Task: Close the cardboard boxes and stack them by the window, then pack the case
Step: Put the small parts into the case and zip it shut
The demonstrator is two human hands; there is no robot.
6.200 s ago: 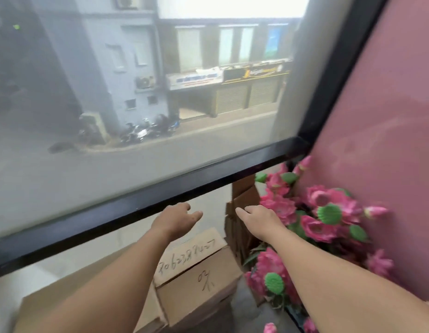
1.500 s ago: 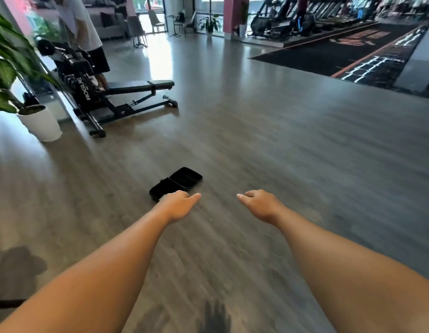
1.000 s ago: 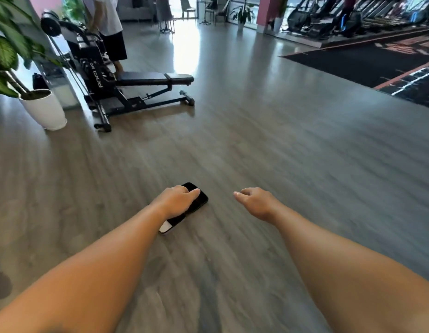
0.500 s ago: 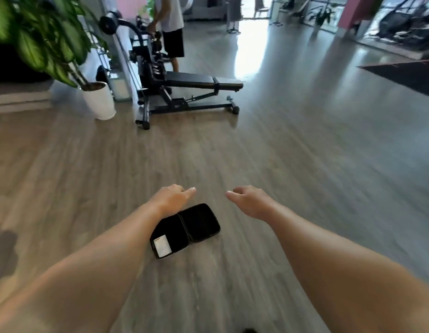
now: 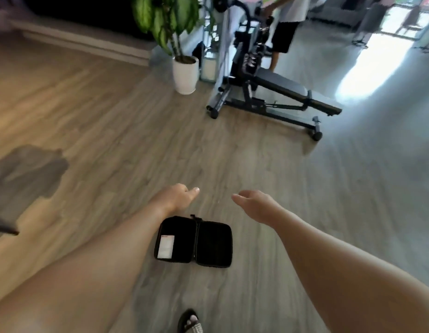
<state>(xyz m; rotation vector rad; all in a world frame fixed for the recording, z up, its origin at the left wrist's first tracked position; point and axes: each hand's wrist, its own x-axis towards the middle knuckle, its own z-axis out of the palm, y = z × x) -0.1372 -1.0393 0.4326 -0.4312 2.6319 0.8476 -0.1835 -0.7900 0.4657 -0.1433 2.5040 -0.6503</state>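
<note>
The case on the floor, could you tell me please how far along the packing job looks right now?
Done: cannot be judged; no boxes or window are in view. In hand: nothing; the left hand and right hand hover empty above the black case, which lies open flat on the wooden floor with only a white card visible in its left half. Left: packing and closing the case.

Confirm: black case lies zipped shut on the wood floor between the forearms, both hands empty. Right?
Not quite. The head view shows the black case lying open flat, both halves spread, with a white card in its left half. The rest holds: it lies on the wood floor between the forearms, and the left hand and right hand hold nothing.
</note>
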